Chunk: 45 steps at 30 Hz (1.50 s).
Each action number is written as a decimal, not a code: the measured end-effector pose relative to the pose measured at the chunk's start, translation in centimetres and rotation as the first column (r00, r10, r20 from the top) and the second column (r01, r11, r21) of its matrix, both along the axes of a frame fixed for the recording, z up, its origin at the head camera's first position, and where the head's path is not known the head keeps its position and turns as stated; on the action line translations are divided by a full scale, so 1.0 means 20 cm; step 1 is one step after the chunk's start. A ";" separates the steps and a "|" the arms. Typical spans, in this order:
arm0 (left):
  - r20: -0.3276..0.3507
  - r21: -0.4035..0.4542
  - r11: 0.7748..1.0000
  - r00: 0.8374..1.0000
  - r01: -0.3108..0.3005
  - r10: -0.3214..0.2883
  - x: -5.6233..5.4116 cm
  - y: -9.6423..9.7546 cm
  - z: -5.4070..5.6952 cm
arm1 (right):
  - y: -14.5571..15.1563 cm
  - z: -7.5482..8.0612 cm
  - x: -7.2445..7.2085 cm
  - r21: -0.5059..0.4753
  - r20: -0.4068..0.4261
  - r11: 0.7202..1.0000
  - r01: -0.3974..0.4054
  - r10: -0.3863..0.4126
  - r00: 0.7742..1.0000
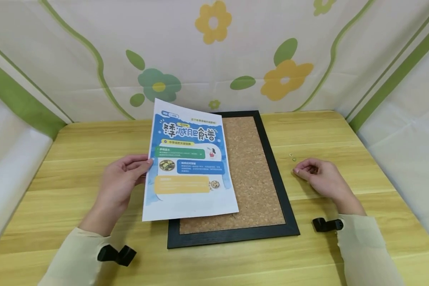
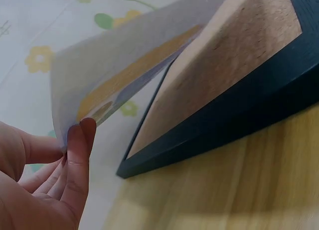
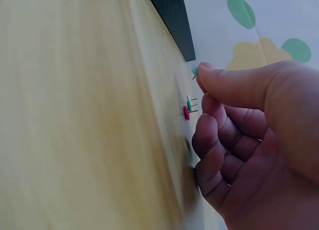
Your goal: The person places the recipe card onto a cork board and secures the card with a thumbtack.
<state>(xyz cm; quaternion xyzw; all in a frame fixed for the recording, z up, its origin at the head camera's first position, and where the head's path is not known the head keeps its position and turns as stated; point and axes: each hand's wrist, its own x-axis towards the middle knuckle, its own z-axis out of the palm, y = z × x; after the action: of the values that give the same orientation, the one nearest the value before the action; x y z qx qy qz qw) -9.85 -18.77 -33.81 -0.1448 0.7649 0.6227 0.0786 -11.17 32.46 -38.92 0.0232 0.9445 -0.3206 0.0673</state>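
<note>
A printed sheet of paper (image 1: 189, 167), blue at the top with Chinese lettering, is pinched at its left edge by my left hand (image 1: 123, 176). Tilted, it overlaps the left part of a cork board (image 1: 255, 171) with a black frame (image 1: 232, 237), hiding that part from the head view. To the board's right, my right hand (image 1: 321, 178) hovers low over the table. Its thumb and forefinger pinch a light blue thumbtack (image 3: 195, 69), seen in the right wrist view. Beyond it lie several more tacks, including a red thumbtack (image 3: 187, 112) and a green thumbtack (image 3: 190, 105), points up.
The board lies on a light wooden table (image 1: 75, 159). A white curtain (image 1: 186, 47) with flower prints hangs behind the table's far edge, and white cloth flanks both sides. Black wrist mounts (image 1: 117, 255) stick out from both sleeves.
</note>
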 end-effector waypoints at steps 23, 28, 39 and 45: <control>-0.047 -0.106 0.994 0.998 0.040 -0.045 -0.08 0.36 -0.15 | 0.01 -0.02 0.04 -0.019 -0.010 0.999 0.025 -0.025 1.000; -0.064 -0.112 0.992 0.996 0.058 -0.065 -0.09 0.38 -0.16 | 0.00 -0.02 0.04 -0.020 -0.012 0.999 0.025 -0.025 1.000; -0.065 -0.141 0.987 0.994 0.077 -0.087 -0.10 0.40 -0.16 | -0.01 -0.01 0.04 -0.025 -0.019 0.999 0.025 -0.025 0.999; -0.062 -0.158 0.984 0.994 0.080 -0.091 -0.10 0.42 -0.17 | -0.01 -0.01 0.04 -0.026 -0.014 0.999 0.026 -0.026 1.000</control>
<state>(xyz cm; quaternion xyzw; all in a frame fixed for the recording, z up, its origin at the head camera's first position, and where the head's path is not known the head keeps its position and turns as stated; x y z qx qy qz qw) -11.82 -10.46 -37.17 -0.0959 0.8188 0.5621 0.0672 -10.44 32.33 -39.14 0.0325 0.9403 -0.3339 0.0567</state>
